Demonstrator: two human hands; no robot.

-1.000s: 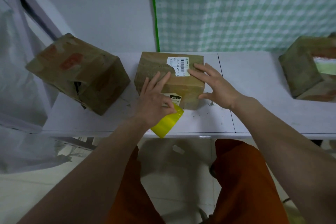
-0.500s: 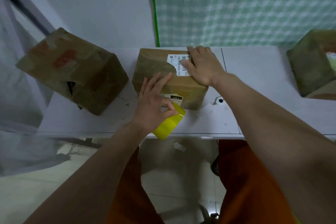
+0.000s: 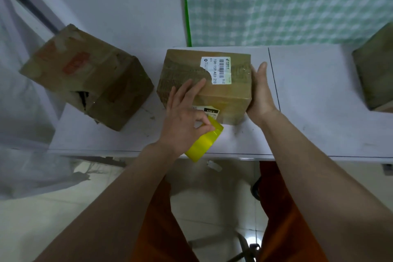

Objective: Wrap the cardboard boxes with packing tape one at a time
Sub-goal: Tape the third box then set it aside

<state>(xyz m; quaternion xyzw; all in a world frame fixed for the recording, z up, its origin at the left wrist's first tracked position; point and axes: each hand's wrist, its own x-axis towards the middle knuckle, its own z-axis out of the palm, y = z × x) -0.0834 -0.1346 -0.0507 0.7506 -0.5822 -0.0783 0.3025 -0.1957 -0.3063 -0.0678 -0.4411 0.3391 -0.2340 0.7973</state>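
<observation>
A small cardboard box [image 3: 221, 89] with a white barcode label stands in the middle of the white table [image 3: 319, 112]. My left hand [image 3: 185, 117] pinches a yellow roll of packing tape [image 3: 205, 140] at the box's near left corner, its other fingers resting on the box top. My right hand [image 3: 260, 93] lies flat against the box's right side, fingers pointing away from me.
A larger, torn cardboard box [image 3: 85, 76] sits tilted on the table's left end. Another box [image 3: 376, 70] stands at the right edge of view. A green checked cloth [image 3: 287, 2] hangs behind. Clear plastic sheeting [image 3: 25, 134] hangs at the left. My orange trousers [image 3: 282, 219] show below.
My right hand slid from the top of the box, over the label, down to its right side. My left hand stayed at the near corner with the tape roll.
</observation>
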